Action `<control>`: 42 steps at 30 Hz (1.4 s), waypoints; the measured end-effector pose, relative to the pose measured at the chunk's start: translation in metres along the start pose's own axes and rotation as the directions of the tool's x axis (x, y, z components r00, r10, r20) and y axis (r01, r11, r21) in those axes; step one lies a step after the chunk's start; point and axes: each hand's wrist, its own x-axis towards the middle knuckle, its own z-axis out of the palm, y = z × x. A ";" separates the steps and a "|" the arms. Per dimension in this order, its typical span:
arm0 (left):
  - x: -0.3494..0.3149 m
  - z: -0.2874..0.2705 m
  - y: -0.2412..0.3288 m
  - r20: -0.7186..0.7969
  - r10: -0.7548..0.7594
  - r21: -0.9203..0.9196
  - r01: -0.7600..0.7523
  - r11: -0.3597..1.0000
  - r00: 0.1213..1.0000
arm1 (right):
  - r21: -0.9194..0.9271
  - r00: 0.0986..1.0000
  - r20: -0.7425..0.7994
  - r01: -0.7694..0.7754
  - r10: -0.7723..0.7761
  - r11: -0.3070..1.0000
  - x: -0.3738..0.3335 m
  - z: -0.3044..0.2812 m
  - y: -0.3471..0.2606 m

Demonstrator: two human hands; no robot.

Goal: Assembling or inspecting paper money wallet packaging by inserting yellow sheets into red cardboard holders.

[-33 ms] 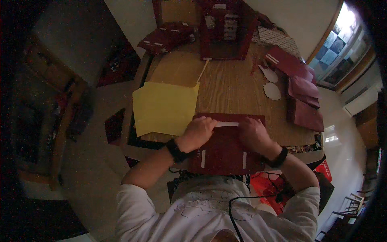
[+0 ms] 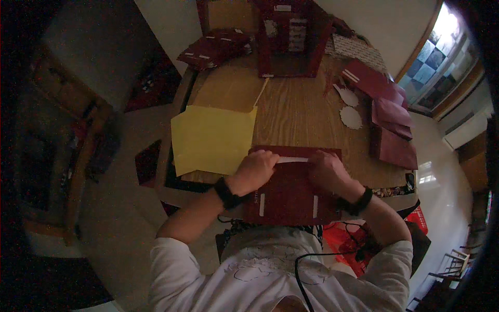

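A dark red flat paper piece (image 2: pixel 288 190) lies at the table's near edge, in front of my body. Across its far part runs a narrow white strip (image 2: pixel 292 159). My left hand (image 2: pixel 257 169) pinches the strip's left end, fingers closed. At the other end, the closed fingers of my right hand (image 2: pixel 328 171) grip it too. Both strip ends are hidden under my fingers. Nearer to me, two short white strips (image 2: pixel 262 205) sit upright on the red piece, one toward each side. A yellow sheet (image 2: pixel 213 139) lies just left of my left hand.
A dark red box (image 2: pixel 265 41) stands at the back, beside a stack of red pieces (image 2: pixel 221 47). Folded red paper pieces (image 2: pixel 395 148) line the right edge. Two off-white cutouts (image 2: pixel 351 118) lie near them. A red crate (image 2: pixel 343 239) is below the table edge.
My right hand has shifted very slightly to the right along the white strip. Otherwise everything looks the same.
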 end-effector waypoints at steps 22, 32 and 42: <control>0.022 -0.012 -0.023 0.169 -0.068 -0.548 0.151 0.823 0.983 | 0.645 0.976 0.026 -0.181 0.216 0.742 0.018 -0.026 0.034; 0.015 -0.011 -0.010 0.084 -0.076 -0.511 0.108 0.853 0.994 | 0.542 0.986 0.009 -0.143 0.165 0.828 0.019 -0.021 0.040; 0.021 0.002 -0.001 0.103 -0.090 -0.288 0.116 0.950 0.991 | 0.596 0.998 0.001 -0.047 0.057 0.801 0.021 -0.013 0.026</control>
